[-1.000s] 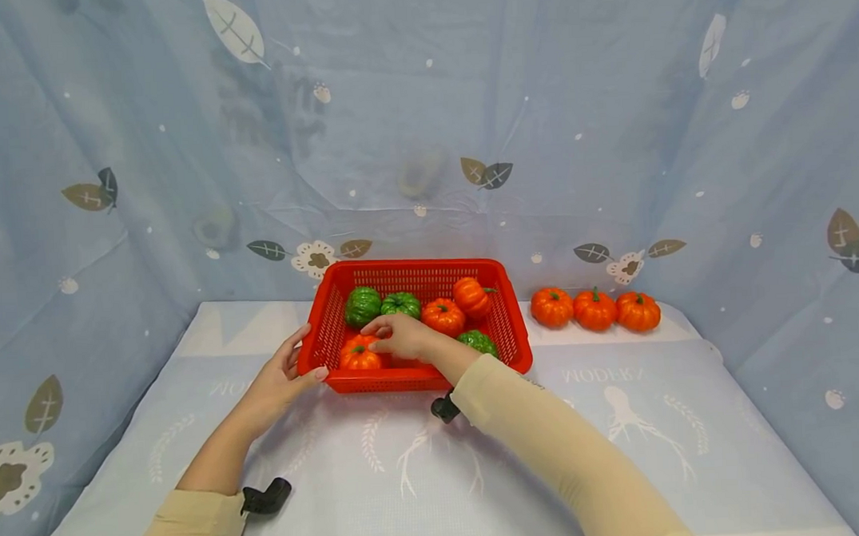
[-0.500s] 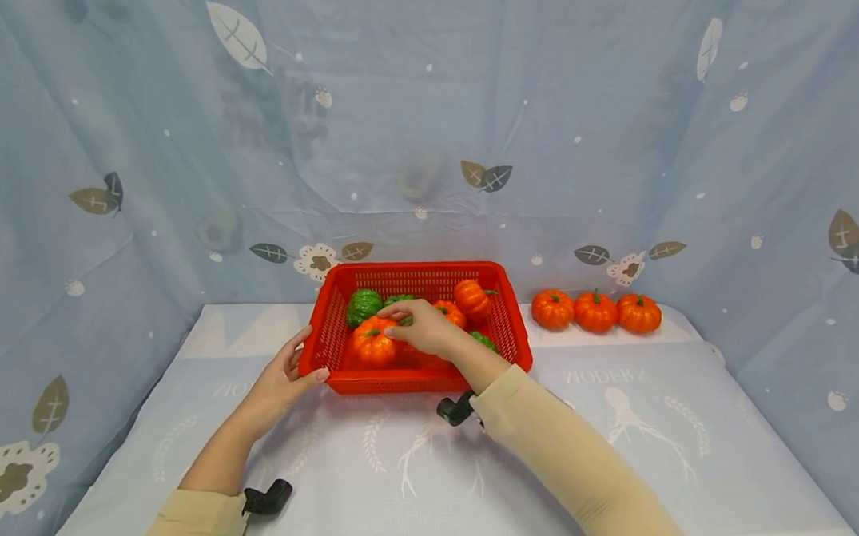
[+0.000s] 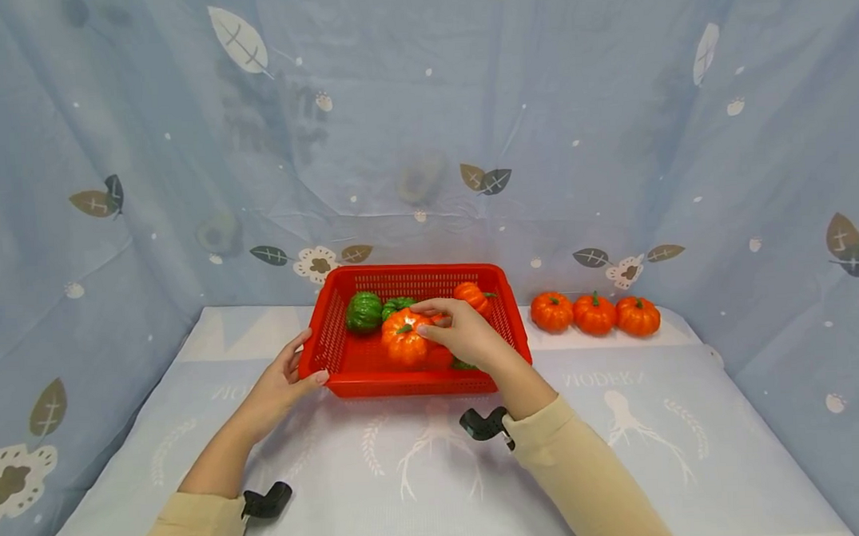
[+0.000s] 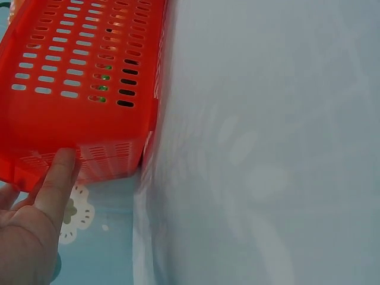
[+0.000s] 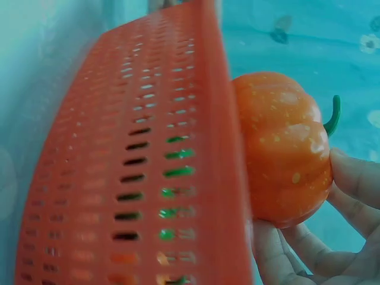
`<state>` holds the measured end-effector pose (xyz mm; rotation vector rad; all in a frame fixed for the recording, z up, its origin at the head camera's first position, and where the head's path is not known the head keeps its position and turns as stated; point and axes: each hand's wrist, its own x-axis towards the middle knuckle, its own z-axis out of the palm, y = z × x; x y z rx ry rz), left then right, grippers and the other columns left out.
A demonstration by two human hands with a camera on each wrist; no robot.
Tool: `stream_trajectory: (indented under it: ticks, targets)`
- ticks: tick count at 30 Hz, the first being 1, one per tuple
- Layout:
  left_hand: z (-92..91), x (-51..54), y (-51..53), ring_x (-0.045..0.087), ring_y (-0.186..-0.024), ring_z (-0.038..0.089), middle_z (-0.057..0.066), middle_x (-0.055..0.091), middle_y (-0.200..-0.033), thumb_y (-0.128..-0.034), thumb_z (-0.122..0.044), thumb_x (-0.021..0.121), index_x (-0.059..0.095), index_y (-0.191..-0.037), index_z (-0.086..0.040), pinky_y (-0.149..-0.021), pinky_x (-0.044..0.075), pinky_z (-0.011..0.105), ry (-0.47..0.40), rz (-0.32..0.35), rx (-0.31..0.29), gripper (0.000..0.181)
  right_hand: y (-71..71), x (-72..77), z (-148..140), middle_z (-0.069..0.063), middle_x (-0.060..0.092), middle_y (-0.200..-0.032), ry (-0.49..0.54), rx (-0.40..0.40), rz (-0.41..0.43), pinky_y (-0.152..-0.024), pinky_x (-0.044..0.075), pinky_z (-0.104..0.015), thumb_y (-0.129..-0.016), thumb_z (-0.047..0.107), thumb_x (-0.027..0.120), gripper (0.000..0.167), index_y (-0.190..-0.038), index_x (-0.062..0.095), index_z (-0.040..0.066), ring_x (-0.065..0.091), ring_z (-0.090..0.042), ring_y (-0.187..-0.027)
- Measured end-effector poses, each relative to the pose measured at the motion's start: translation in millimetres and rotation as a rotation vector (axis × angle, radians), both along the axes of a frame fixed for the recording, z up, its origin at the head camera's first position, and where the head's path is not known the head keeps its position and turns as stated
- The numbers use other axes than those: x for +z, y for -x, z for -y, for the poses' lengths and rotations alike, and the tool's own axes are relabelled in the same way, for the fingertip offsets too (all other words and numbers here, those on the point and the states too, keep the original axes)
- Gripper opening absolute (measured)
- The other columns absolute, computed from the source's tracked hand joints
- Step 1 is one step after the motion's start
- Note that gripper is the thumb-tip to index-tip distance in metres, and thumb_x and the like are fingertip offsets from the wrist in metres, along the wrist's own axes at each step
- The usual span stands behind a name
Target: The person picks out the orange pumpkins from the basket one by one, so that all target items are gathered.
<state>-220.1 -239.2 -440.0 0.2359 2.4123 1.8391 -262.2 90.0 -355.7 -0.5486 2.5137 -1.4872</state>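
In the head view my right hand pinches an orange pumpkin beside its stem and holds it over the red basket. The right wrist view has this pumpkin above the basket rim, with the thumb near its green stem and other fingers below. My left hand touches the basket's front left corner with extended fingers and thumb. Inside the basket sit a green pumpkin, a second green pumpkin and an orange pumpkin. My right hand partly hides other pumpkins there.
Right of the basket, three orange pumpkins stand in a row at the back of the cloth-covered table. A patterned blue curtain hangs close behind the basket and along both sides.
My right hand has lifted the orange pumpkin from the basket's front left and carried it rightward. My left hand has stayed at the basket corner.
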Motion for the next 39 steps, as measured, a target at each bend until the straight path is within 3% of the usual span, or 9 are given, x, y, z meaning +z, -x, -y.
stream_trajectory:
  ticks: [9,15,19,23,32,39]
  targets:
    - [-0.1,0.8,0.3,0.038,-0.141,0.041,0.021,0.029,-0.159,-0.0957,-0.020,0.069,0.009,-0.162,-0.016,-0.101,0.049,0.033,0.001,-0.001,-0.003,0.089,-14.1,12.7,-40.2,0.000,0.054,-0.140,0.014,-0.090,-0.034,-0.091,0.056,-0.043,-0.095,0.025,0.071,0.039,-0.133,0.065,0.029,0.057,-0.027,-0.119]
    - [0.2,-0.3,1.7,0.038,-0.141,0.041,0.020,0.028,-0.159,-0.0955,-0.019,0.069,0.010,-0.162,-0.017,-0.101,0.049,0.035,-0.008,0.005,-0.004,0.089,-20.3,16.6,-73.2,-0.007,0.057,-0.135,0.060,-0.133,-0.053,-0.089,0.054,-0.042,-0.096,0.021,0.069,0.042,-0.138,0.061,0.021,0.057,-0.028,-0.112]
    - [0.6,-1.1,1.8,0.038,-0.141,0.041,0.021,0.028,-0.159,-0.0954,-0.020,0.069,0.009,-0.162,-0.016,-0.101,0.049,0.035,-0.005,0.003,-0.002,0.090,-21.8,12.1,-94.8,-0.012,0.056,-0.135,0.086,-0.174,-0.068,-0.090,0.054,-0.044,-0.096,0.018,0.069,0.044,-0.139,0.060,0.015,0.058,-0.030,-0.109]
    - [0.9,-1.2,1.5,0.038,-0.141,0.042,0.021,0.028,-0.159,-0.0954,-0.019,0.069,0.009,-0.162,-0.016,-0.100,0.049,0.033,-0.010,0.001,-0.004,0.090,-20.6,5.7,-116.4,-0.016,0.054,-0.136,0.084,-0.212,-0.073,-0.095,0.054,-0.046,-0.097,0.018,0.068,0.045,-0.141,0.058,0.012,0.059,-0.034,-0.116]
    - [0.8,-0.9,0.2,0.037,-0.141,0.042,0.022,0.027,-0.160,-0.0960,-0.018,0.068,0.009,-0.162,-0.016,-0.101,0.048,0.035,-0.011,0.006,-0.006,0.089,-23.6,-7.2,-147.4,-0.016,0.050,-0.141,-0.015,-0.345,-0.105,-0.099,0.050,-0.054,-0.098,0.028,0.066,0.049,-0.144,0.055,0.016,0.053,-0.039,-0.124]
    - [1.8,-1.4,1.4,0.038,-0.141,0.041,0.020,0.029,-0.159,-0.0954,-0.019,0.069,0.011,-0.162,-0.018,-0.101,0.049,0.035,-0.017,0.006,-0.004,0.089,-18.5,-17.6,-165.7,-0.020,0.049,-0.141,0.039,-0.418,-0.112,-0.100,0.050,-0.054,-0.100,0.028,0.063,0.051,-0.146,0.051,0.011,0.057,-0.038,-0.123]
